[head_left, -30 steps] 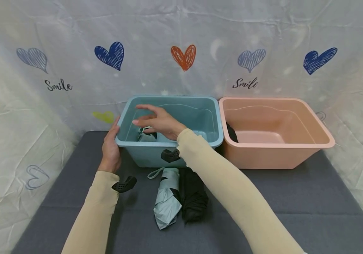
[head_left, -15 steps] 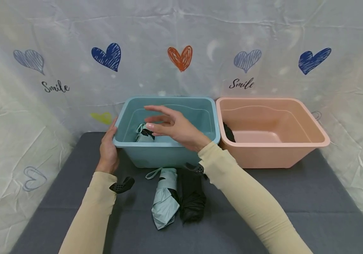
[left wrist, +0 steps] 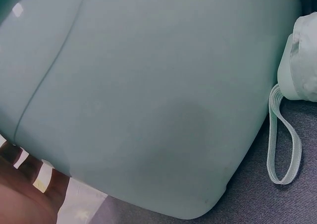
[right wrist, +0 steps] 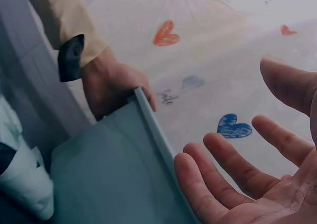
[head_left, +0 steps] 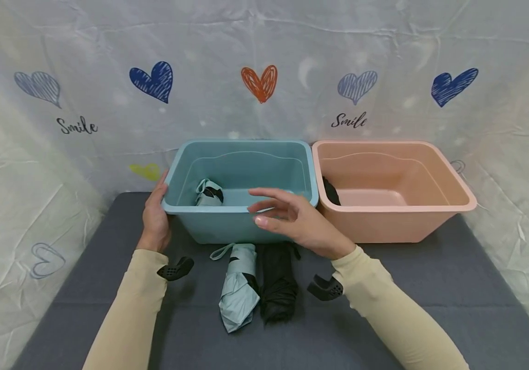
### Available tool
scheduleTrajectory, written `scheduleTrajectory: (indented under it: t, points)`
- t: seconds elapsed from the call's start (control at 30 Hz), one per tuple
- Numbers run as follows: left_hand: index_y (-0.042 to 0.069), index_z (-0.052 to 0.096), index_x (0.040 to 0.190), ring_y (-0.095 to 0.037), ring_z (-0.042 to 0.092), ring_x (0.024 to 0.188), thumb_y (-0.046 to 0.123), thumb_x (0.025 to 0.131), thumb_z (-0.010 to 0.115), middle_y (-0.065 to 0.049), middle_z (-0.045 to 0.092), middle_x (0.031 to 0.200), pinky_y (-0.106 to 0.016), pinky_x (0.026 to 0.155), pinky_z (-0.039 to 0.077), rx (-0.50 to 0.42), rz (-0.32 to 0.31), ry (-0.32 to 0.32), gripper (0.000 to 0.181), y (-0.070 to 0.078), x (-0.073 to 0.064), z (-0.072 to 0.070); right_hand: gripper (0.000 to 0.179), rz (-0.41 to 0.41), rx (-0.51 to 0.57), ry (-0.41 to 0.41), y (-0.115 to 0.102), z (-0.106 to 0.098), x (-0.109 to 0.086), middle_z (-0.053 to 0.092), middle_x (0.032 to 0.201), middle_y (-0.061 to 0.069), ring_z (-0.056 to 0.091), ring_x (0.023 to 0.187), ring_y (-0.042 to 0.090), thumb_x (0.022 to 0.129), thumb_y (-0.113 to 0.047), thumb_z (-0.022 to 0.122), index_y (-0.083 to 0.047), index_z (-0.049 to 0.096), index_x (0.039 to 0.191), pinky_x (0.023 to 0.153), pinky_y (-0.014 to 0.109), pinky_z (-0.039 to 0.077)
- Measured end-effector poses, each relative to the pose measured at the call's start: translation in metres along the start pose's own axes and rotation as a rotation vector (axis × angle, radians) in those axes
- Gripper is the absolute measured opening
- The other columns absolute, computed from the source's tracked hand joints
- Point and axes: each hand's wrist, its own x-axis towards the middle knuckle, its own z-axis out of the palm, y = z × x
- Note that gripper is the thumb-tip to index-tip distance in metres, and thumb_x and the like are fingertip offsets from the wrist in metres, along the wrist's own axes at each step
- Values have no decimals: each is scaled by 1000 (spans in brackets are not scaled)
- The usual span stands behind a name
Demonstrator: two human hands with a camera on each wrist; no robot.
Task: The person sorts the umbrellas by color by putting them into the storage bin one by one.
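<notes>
My left hand (head_left: 155, 218) rests against the left outer side of the blue bin (head_left: 246, 224), just under its rim. Its fingers lie along the wall, as the left wrist view also shows. Over the bin's front wall hovers my right hand (head_left: 299, 218), fingers loosely bent and apart, holding nothing. Inside the blue bin, at the left, lies a light-blue folded umbrella (head_left: 210, 195) with black marks and a loop. Two more folded umbrellas lie side by side on the table before the bin: a light-blue one (head_left: 239, 290) with a wrist strap (left wrist: 271, 149) and a black one (head_left: 278, 288).
A pink bin (head_left: 384, 223) stands right beside the blue one, with a dark object (head_left: 331, 192) in its left end. Both bins sit on a dark grey cloth-covered table (head_left: 384, 313), against a white curtain (head_left: 200, 46) printed with hearts.
My right hand has moved out from above the inside of the blue bin, rightward and toward me, uncovering the umbrella in it. My left hand stays on the bin's side.
</notes>
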Motion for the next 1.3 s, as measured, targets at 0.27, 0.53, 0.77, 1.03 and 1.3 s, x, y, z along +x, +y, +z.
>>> scheduleTrajectory:
  t: [0.27,0.53,0.77,1.03,1.3]
  points:
    - [26,21,164,-16,4,155,38,112,25,7,10,170,-49,123,2,6,-5,2,53,0,0,-1,56,67,-107,70,28,2,-38,59,134,8,58,122,28,99,-18,69,-12,49,152,102,44,48]
    - [29,22,164,-14,4,155,38,112,26,7,10,170,-48,123,2,0,-9,5,52,-1,0,-2,55,241,-216,144,68,1,-59,56,136,16,58,119,31,97,-29,72,-18,54,149,93,44,50]
    - [25,20,164,-15,4,155,37,112,25,7,9,170,-49,123,3,-5,6,-13,53,-1,1,-2,62,389,-251,133,90,9,-65,50,136,16,55,114,31,92,-38,77,-21,55,148,83,42,51]
    - [25,21,164,-15,6,155,37,112,26,6,11,170,-48,123,4,-20,11,-9,53,0,2,-1,65,437,-275,139,105,21,-61,45,126,15,51,104,27,85,-37,84,-25,60,144,83,40,47]
    - [28,21,164,-15,6,155,38,112,27,6,10,170,-48,123,4,-15,6,-8,53,0,1,-1,73,415,-298,108,108,30,-54,57,124,9,53,94,22,81,-34,88,-20,58,145,81,37,47]
